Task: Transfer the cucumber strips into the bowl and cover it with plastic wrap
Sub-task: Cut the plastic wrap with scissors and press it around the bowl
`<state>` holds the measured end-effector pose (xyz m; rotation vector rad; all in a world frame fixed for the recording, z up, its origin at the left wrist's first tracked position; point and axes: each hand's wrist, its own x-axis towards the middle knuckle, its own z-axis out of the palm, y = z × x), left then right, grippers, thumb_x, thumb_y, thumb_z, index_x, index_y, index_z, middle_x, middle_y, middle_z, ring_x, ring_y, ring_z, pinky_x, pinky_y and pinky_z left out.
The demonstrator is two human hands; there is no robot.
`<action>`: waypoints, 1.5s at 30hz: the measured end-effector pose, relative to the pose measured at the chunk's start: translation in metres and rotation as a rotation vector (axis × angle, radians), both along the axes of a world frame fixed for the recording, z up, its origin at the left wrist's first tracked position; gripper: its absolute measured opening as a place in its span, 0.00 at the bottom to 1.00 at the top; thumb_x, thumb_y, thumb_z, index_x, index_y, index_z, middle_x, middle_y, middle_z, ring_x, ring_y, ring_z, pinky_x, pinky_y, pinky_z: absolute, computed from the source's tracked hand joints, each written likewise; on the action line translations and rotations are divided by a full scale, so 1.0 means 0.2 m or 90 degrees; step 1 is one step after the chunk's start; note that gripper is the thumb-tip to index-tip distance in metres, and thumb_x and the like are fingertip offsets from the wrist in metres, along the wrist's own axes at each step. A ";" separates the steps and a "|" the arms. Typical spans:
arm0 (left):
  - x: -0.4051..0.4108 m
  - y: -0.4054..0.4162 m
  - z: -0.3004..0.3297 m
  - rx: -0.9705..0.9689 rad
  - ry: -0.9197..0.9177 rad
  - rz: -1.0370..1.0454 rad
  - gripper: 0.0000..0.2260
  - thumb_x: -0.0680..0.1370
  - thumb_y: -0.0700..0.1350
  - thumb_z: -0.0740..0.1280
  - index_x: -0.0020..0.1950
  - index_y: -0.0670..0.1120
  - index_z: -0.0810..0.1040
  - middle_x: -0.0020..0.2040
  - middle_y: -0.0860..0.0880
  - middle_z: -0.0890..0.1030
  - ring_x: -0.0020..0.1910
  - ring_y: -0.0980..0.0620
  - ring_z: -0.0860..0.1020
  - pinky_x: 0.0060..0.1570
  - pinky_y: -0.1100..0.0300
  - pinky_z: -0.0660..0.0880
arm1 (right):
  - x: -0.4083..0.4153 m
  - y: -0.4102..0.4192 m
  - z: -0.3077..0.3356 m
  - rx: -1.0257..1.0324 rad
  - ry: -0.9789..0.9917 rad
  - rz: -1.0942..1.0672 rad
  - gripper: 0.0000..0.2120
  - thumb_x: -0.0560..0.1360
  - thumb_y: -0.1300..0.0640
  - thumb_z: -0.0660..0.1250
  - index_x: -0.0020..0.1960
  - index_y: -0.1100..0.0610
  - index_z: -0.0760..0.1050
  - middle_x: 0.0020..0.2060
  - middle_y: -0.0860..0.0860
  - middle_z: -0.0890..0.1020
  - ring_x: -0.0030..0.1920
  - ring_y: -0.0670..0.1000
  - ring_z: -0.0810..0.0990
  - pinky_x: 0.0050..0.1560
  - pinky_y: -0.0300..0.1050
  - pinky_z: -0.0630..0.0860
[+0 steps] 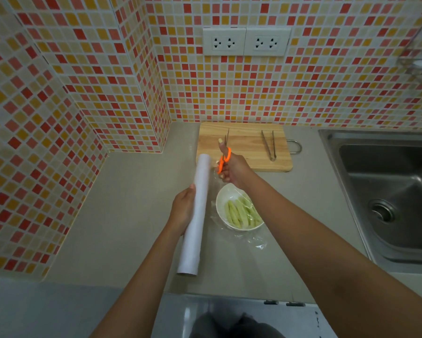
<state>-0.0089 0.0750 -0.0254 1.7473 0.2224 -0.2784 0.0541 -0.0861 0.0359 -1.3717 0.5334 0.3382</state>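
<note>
Cucumber strips, roughly eight though the film blurs an exact count, lie in one white bowl on the grey counter, under a loose sheet of plastic wrap that trails off the near rim. Just left of the bowl, the left hand grips one white roll of wrap, held slanted above the counter. Beyond the bowl, the right hand holds one pair of orange-handled scissors, fingers through the loops, blades pointing away. The step in hand appears to be cutting the sheet free; it would go best with the film pulled taut between roll and bowl and the cut made close along the roll. Farther back, one wooden cutting board carries one pair of metal tongs.
</note>
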 end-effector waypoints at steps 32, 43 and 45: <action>-0.13 0.03 -0.19 0.681 -0.036 -0.042 0.24 0.82 0.52 0.54 0.74 0.40 0.61 0.64 0.40 0.71 0.60 0.41 0.71 0.44 0.49 0.73 | -0.84 -0.63 -0.48 -0.783 0.068 0.011 0.15 0.77 0.51 0.62 0.52 0.63 0.68 0.43 0.62 0.81 0.44 0.63 0.81 0.41 0.50 0.73; -0.10 0.05 -0.21 0.755 -0.061 -0.062 0.26 0.82 0.53 0.54 0.75 0.38 0.59 0.66 0.39 0.71 0.61 0.41 0.72 0.55 0.49 0.70 | -0.84 -0.62 -0.48 -0.943 0.063 0.104 0.12 0.77 0.50 0.59 0.47 0.59 0.72 0.42 0.56 0.82 0.42 0.60 0.81 0.37 0.44 0.67; -0.09 0.06 -0.21 0.739 -0.060 -0.049 0.28 0.82 0.54 0.54 0.76 0.38 0.57 0.67 0.39 0.70 0.62 0.41 0.72 0.56 0.49 0.71 | -0.84 -0.63 -0.47 -0.939 0.061 0.108 0.12 0.76 0.50 0.59 0.47 0.59 0.72 0.42 0.55 0.82 0.42 0.59 0.81 0.37 0.43 0.67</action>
